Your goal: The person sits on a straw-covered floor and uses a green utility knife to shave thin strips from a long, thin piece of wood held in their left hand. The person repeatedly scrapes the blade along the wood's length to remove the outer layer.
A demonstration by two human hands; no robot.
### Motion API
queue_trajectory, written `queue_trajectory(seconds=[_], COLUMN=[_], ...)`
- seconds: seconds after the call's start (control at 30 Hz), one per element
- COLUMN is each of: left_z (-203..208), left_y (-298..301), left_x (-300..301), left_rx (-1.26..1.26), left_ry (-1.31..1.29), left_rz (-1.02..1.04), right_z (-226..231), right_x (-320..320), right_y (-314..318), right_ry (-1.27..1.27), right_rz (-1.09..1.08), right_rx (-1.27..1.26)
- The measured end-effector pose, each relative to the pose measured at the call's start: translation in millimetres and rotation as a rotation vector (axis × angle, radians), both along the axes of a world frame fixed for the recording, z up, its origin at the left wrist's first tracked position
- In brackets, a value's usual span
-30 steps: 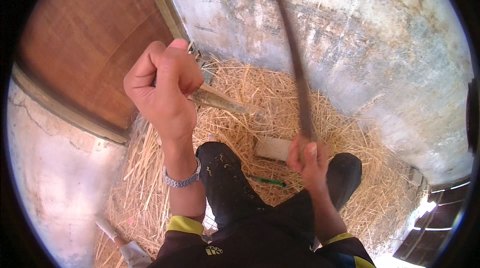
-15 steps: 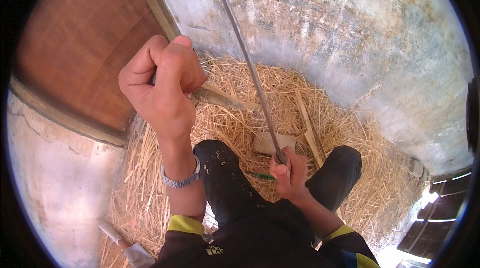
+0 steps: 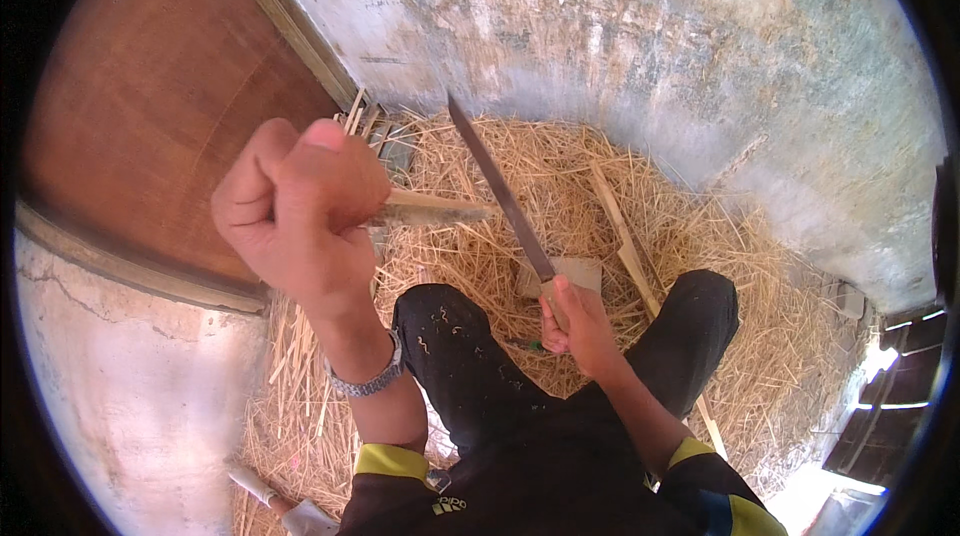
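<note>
My right hand (image 3: 582, 328) is wrapped round the pale handle of a long knife (image 3: 500, 191). Its dark, narrow blade points up and to the left, above the shavings. Raised on the left, my left hand (image 3: 305, 201) is closed in a fist round a split piece of bamboo or wood (image 3: 435, 207). The tapered end of that piece sticks out to the right, just short of the blade. The rest of it is hidden by the fist. Below my right hand, a small green-and-dark object (image 3: 530, 345) lies partly covered.
Straw-like shavings (image 3: 590, 161) cover the floor between my knees. A pale block (image 3: 585, 274) and a long split strip (image 3: 630, 258) lie among them. A stained wall (image 3: 640, 46) curves round ahead. A brown wooden panel (image 3: 160, 96) stands at left.
The knife's tip has dropped, and more of the blade's flat side and handle shows. My left hand has come down and slightly left with the split piece.
</note>
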State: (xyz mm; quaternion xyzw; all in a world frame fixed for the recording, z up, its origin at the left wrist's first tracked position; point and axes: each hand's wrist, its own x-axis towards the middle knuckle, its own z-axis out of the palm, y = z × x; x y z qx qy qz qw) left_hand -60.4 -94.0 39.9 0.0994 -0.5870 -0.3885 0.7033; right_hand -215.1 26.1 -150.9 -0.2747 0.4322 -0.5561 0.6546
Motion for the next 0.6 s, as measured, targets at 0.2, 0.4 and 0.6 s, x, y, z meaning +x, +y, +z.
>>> queue_trajectory(seconds=[0.2,0.4,0.6], left_z=[4.0,1.2,-4.5], left_y=[-0.8,10.1,31.4], left_x=[-2.9,-6.2,-36.0], left_rx=[-0.007,0.014,0.113], left_ry=[-0.015,0.027,0.003], left_rz=[0.06,0.372,0.635], right_z=[-10.3,-71.9,-55.4], right_x=[30.4,6.9,0.2], right_y=[2.0,-16.3,-1.7], right_ry=[0.776,0.998,0.597], right_rz=[-0.244,-0.162,-0.11], right_rx=[-0.329,0.039,0.174])
